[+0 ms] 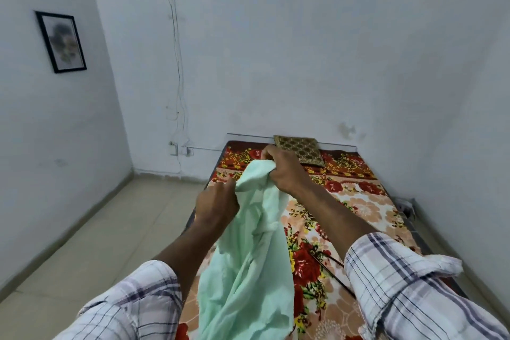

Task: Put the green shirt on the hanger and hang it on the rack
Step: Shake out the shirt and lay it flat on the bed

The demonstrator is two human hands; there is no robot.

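Above floral bed, green shirt hanging lengthwise downward, both hands' fingers clenched on its top

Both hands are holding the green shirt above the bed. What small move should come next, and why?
Probably spread the hands apart to open the collar. The green shirt hangs bunched between the left hand and right hand, while a dark thin thing, perhaps the hanger, lies on the bed, not yet picked up.

walls pale blue | floor beige tile | bed floral cover | framed picture left wall
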